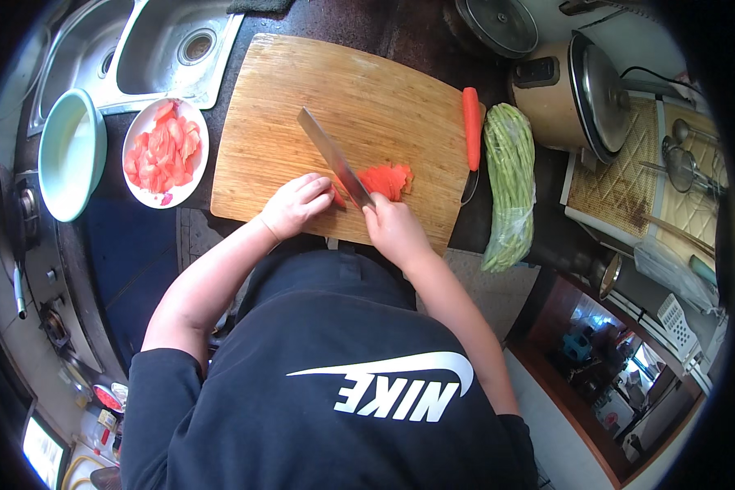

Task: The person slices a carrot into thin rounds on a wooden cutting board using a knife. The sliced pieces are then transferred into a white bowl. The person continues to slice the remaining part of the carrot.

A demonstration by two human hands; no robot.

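Observation:
My right hand (397, 229) grips the handle of a broad-bladed kitchen knife (331, 150), its blade slanting up and left over the wooden cutting board (343, 86). Close to the blade's left side, my left hand (299, 205) holds a piece of carrot (338, 197) down on the board. Most of that piece is hidden by the fingers and the blade. Thin orange carrot slices (387, 182) lie overlapping just right of the blade. A whole peeled carrot (471, 128) rests along the board's right edge.
Left of the board stand a white plate (132, 131) of pinkish-red slices and a pale green basin (67, 153), below a double steel sink (159, 92). To the right are a bagged bundle of long green vegetables (508, 184) and a rice cooker (548, 98). A wok (6, 214) sits far left.

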